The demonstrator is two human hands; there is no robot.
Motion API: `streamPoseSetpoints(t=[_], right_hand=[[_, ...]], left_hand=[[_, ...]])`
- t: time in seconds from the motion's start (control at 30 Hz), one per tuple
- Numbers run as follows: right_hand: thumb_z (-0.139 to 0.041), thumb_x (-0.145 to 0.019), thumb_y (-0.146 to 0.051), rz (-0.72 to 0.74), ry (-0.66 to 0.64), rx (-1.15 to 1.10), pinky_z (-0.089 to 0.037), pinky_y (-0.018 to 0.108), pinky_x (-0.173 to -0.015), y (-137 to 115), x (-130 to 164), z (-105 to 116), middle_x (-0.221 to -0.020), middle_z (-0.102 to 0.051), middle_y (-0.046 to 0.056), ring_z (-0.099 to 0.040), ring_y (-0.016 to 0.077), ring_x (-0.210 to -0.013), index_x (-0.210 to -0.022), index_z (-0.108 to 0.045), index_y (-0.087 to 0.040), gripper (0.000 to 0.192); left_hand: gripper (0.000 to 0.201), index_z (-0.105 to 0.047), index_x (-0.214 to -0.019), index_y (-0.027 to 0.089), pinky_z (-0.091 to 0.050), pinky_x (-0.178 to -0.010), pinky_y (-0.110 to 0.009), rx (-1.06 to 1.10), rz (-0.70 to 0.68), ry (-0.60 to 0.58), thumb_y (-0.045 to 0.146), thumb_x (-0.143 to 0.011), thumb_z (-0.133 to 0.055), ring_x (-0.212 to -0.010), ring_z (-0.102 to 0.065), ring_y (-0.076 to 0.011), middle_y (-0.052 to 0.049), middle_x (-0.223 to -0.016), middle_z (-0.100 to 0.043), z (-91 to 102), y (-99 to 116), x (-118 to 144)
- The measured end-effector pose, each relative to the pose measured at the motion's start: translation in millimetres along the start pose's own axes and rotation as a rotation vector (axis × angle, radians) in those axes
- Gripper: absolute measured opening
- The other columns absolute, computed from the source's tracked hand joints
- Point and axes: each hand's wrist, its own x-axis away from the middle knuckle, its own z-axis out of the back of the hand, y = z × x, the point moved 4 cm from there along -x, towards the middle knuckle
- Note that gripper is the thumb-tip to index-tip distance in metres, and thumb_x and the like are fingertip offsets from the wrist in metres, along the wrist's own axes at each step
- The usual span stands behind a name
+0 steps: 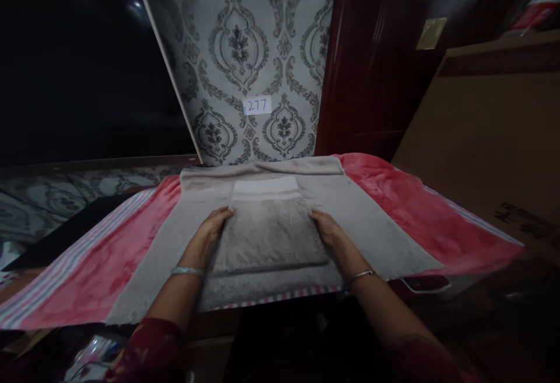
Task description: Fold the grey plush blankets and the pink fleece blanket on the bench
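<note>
A folded grey-brown towel (269,234) with a pale band across its far end lies in the middle, on a larger light grey cloth (371,225). At the towel's left edge is my left hand (214,224), fingers closed on its side near the upper corner. My right hand (326,226) grips the opposite edge at about the same height. Both thumbs point inward, and the fingers beneath are partly hidden. Under the grey cloth spreads a pink-red blanket (389,190) with striped borders, showing on both sides.
A dark screen (87,68) stands at the left behind the blanket. Patterned wallpaper bears a paper label (257,105) reading 277. A large cardboard box (490,138) stands at the right, beside a dark red door (371,68). Assorted items (94,354) lie below at the left.
</note>
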Motion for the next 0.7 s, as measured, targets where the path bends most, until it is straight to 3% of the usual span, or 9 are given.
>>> streamPoseSetpoints(t=[0.13, 0.27, 0.5, 0.7], right_hand=[[-0.066, -0.078, -0.031, -0.074, -0.095, -0.097, -0.054, 0.038, -0.091, -6.6, -2.8, -5.4, -0.082, -0.075, 0.006, -0.071, 0.0247, -0.087, -0.090, -0.072, -0.020, 0.018], [-0.058, -0.085, -0.029, -0.154, -0.122, -0.133, -0.055, 0.038, -0.089, -17.9, -14.0, -12.3, -0.076, -0.074, 0.005, -0.071, 0.0235, -0.080, -0.091, -0.072, -0.018, 0.018], [-0.058, -0.090, -0.032, -0.221, -0.098, -0.146, -0.057, 0.036, -0.085, -27.7, -32.4, -23.0, -0.078, -0.075, 0.007, -0.071, 0.0223, -0.074, -0.094, -0.072, -0.016, 0.022], [-0.058, -0.093, -0.037, -0.223, -0.003, -0.052, -0.057, 0.037, -0.081, -25.4, -49.3, -18.5, -0.076, -0.073, 0.008, -0.071, 0.0223, -0.073, -0.089, -0.072, -0.015, 0.026]], left_hand=[[0.034, -0.072, -0.106, 0.009, -0.060, -0.079, -0.036, 0.067, 0.122, 0.011, 0.020, -0.073, -0.075, -0.080, -0.075, -0.0265, -0.010, -0.082, -0.078, 0.7, -2.0, -3.7], [0.031, -0.071, -0.111, 0.007, -0.061, -0.078, -0.038, 0.105, 0.204, 0.010, 0.024, -0.086, -0.061, -0.076, -0.075, -0.0272, -0.010, -0.075, -0.077, -6.1, -1.8, -10.9], [0.038, -0.069, -0.117, 0.009, -0.063, -0.074, -0.039, 0.179, 0.206, 0.021, 0.026, -0.084, -0.065, -0.078, -0.076, -0.0295, -0.012, -0.077, -0.077, -9.0, -10.9, -25.5], [0.030, -0.071, -0.111, 0.009, -0.063, -0.071, -0.038, 0.220, 0.213, 0.050, 0.024, -0.087, -0.062, -0.073, -0.076, -0.0289, -0.012, -0.073, -0.076, -3.3, -13.4, -36.2]])
